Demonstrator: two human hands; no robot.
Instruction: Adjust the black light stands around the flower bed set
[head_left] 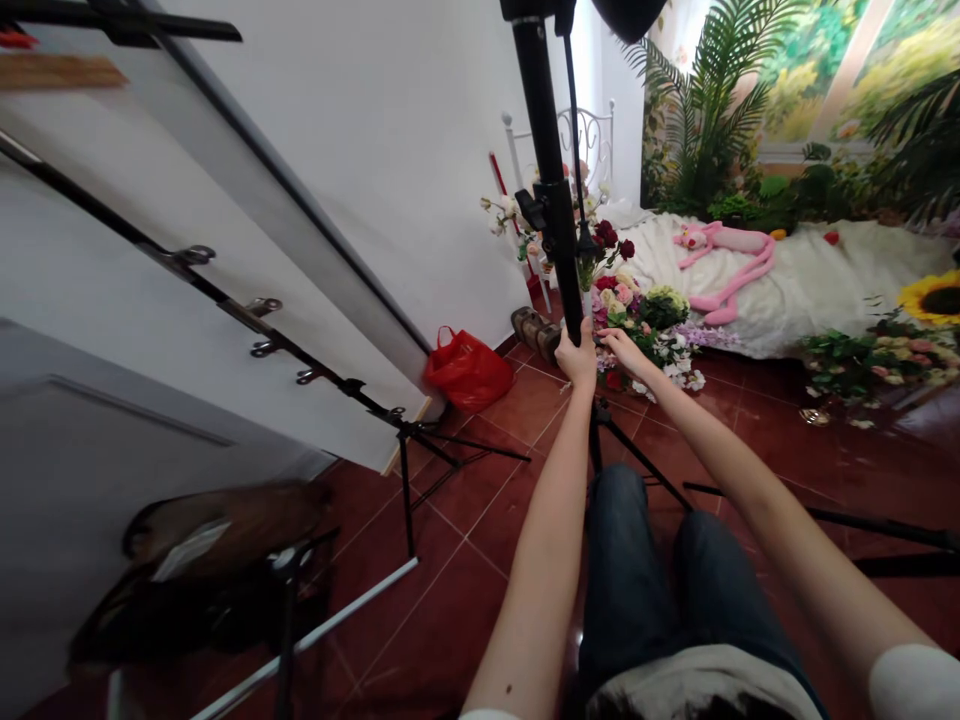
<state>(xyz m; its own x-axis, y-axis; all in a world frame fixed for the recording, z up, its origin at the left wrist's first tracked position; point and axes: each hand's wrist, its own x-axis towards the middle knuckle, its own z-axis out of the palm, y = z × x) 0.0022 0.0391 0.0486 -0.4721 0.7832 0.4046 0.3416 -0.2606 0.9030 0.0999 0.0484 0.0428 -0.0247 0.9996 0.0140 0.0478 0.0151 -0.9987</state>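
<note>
**Left hand (577,358) wrapped round a black tripod stand (541,110)**

We see the left hand's grip closed around the lower part of the stand's thick tube, fingers curled about it. The right hand (624,352) is just beside it, on the right of the tube, with its fingertips drawn close together; the spot is too small for us to tell whether that grip has hold of anything. The stand itself is directly in front of the seated wearer's jeans (626,560), its thin legs spread over the red-brown tiled floor (480,530). Above the hands we find a black clamp knob (533,210) on the tube, and a black cable (574,120) hanging alongside.

Behind the right hand, we see artificial flowers (664,305) massed at the edge of a bed with a white cover (825,280), where a pink plush toy (731,240) lies stretched out. To the left, a red plastic bag (469,375) rests on the floor near the wall. Nearer to us, a second black stand (240,312) carries several metal spring clips (195,256) along its pole, and a white rod (360,605) is low down beside it.
</note>
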